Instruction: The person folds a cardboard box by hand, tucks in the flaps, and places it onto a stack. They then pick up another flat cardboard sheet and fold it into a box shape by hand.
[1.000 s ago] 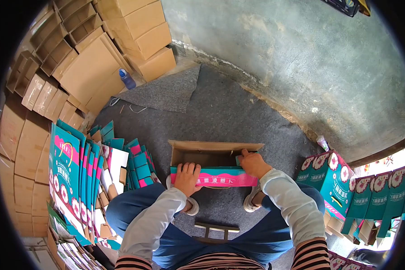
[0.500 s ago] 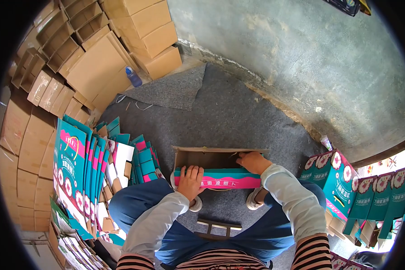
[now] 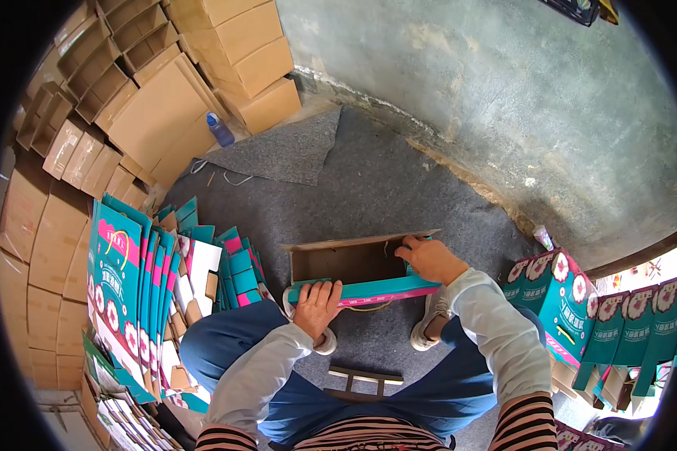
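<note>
Between my knees an open teal and pink carton [image 3: 384,289] shows its brown inside, with a loop of yellow cord under its near edge. My left hand [image 3: 317,307] grips the near wall at the left end, fingers over the rim. At the right end, my right hand [image 3: 431,259] is closed on the corner, its fingertips at the rim; what lies under them is partly hidden.
Flattened teal cartons [image 3: 116,278] stand at the left. Brown boxes [image 3: 256,98] and a blue bottle [image 3: 220,129] are behind them. Finished-looking teal cartons [image 3: 568,316] stand at the right, below a grey wall [image 3: 489,90]. A small frame [image 3: 365,380] lies near my feet.
The carton's right end has risen and its near face has tilted, so less of the pink print shows. My right hand has moved slightly up with it.
</note>
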`<state>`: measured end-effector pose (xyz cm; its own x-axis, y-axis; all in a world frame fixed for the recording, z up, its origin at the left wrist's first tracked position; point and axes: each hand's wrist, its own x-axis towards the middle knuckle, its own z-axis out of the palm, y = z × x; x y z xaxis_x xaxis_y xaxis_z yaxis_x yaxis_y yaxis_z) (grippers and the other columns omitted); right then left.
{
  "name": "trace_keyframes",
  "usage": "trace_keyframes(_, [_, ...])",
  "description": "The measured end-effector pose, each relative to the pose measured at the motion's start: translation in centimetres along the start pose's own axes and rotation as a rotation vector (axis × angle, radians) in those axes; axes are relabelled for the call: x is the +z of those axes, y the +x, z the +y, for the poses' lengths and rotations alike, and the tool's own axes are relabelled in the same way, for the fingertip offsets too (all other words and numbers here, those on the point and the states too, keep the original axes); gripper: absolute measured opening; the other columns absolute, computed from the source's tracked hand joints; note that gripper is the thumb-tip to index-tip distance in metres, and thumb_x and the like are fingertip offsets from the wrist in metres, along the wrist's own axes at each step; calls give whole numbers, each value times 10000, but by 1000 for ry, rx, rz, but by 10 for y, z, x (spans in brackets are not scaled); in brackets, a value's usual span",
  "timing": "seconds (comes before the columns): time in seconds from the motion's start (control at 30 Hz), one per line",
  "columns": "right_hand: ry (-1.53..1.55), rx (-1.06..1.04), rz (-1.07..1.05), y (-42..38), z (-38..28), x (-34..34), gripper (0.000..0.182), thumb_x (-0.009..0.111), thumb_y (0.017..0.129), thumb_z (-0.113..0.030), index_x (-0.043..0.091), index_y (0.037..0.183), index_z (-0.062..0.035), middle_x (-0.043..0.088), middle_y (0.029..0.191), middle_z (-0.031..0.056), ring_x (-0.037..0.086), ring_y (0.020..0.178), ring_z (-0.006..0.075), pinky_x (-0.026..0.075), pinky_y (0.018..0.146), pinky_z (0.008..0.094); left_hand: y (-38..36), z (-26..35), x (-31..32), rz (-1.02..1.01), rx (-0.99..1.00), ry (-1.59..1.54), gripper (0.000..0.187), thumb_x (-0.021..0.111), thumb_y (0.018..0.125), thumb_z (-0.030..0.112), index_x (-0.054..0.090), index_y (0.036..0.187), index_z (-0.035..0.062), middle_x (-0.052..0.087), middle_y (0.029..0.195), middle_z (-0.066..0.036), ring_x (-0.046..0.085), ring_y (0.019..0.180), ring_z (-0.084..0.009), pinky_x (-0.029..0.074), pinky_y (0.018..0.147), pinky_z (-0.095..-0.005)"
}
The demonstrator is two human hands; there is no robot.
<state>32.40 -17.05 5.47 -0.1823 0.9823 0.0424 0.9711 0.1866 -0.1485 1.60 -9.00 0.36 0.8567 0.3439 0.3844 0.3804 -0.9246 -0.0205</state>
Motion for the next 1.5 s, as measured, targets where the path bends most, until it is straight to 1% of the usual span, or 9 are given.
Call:
trace_keyframes(0.17, [118, 117, -21, 5, 5, -32, 288, 565, 780, -100, 574, 1066, -68, 569, 1043, 167, 615, 921, 349, 506, 794, 440, 4, -5, -3, 114, 36, 30, 709, 788, 647, 261, 501, 1267, 73, 528, 1099, -106, 532, 1037, -278, 401, 899, -451])
trace_keyframes(0.37, [244, 196, 97, -4, 32, -35, 283, 523, 835, -98, 528, 1116, -66, 552, 1107, 146, 608, 930, 358, 502, 791, 445, 20, -9, -7, 124, 7, -63, 712, 788, 653, 230, 494, 1279, 61, 522, 1141, -129, 517, 1081, -308, 400, 922, -470])
trace_keyframes(0.47, [273, 254, 188, -8, 40, -31, 273, 506, 852, -90, 542, 1123, -79, 563, 1102, 144, 608, 938, 352, 503, 795, 440, 27, -13, -7, 106, -9, -72, 695, 778, 668, 229, 492, 1279, 56, 517, 1170, -141, 504, 1111, -324, 384, 956, -482])
trace_keyframes(0.67, [338, 410, 113, -12, 58, -27, 224, 503, 891, -129, 596, 1094, -110, 618, 1051, 144, 600, 972, 355, 491, 838, 435, 32, -16, -7, 94, -27, -44, 703, 771, 676, 223, 467, 1293, 82, 524, 1195, -129, 508, 1133, -298, 377, 972, -488])
trace_keyframes(0.77, [427, 351, 106, -11, 72, -22, 287, 501, 887, -101, 593, 1159, -117, 638, 1048, 156, 609, 985, 338, 486, 859, 419, 30, -15, -7, 104, -19, -46, 698, 767, 684, 207, 463, 1301, 86, 524, 1195, -128, 509, 1130, -300, 374, 977, -487])
trace_keyframes(0.97, [669, 588, -141, -26, 79, -54, 525, 519, 832, -9, 492, 1335, -157, 632, 1138, 173, 626, 1004, 294, 469, 878, 400, 27, -13, -6, 118, -24, -57, 670, 756, 695, 173, 471, 1295, 84, 529, 1186, -126, 511, 1127, -301, 387, 965, -483])
trace_keyframes(1.07, [796, 586, -42, -34, 92, -30, 591, 538, 829, 4, 445, 1377, -196, 621, 1169, 187, 614, 1030, 342, 461, 887, 413, 27, -14, -5, 133, -19, -66, 683, 766, 669, 156, 482, 1283, 65, 532, 1181, -144, 515, 1116, -317, 382, 959, -486])
trace_keyframes(1.17, [601, 546, -53, -37, 92, -20, 623, 572, 828, 5, 425, 1389, -222, 611, 1179, 203, 592, 1058, 382, 455, 895, 421, 29, -17, -1, 147, -17, -61, 676, 762, 677, 170, 483, 1284, 68, 530, 1187, -148, 516, 1111, -324, 382, 959, -489])
trace_keyframes(1.5, [550, 581, -60, -32, 76, -32, 648, 632, 796, -3, 432, 1382, -195, 600, 1180, 219, 564, 1097, 406, 447, 908, 420, 37, -21, -2, 89, -46, -111, 609, 751, 690, 195, 513, 1233, 58, 543, 1176, -153, 522, 1095, -324, 379, 958, -478])
